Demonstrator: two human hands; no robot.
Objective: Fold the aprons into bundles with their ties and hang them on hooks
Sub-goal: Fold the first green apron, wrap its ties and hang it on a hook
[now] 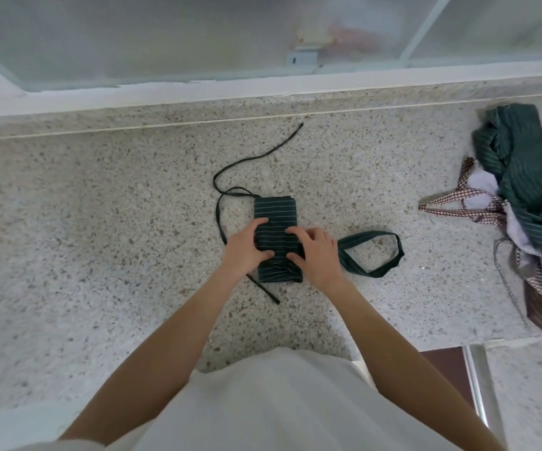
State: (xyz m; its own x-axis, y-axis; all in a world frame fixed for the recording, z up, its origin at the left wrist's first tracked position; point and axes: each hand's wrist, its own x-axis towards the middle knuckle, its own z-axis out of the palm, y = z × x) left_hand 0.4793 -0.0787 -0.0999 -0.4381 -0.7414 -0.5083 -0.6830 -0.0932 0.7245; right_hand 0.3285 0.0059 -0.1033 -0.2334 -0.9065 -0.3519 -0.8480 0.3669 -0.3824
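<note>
— Head view: where do you have the folded apron (274, 219)?
— Mid-counter (100, 222); your left hand (248, 245) and right hand (318, 255) both grip its near half. More aprons (530, 177) lie heaped well right of it.

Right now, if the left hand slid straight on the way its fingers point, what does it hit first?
The left hand points right across the folded apron, so it would likely meet the right hand first; their fingertips sit close, on the same bundle.

folded apron (274, 219): 1 | apron pile (530, 187): 1 | hands: 2
</note>
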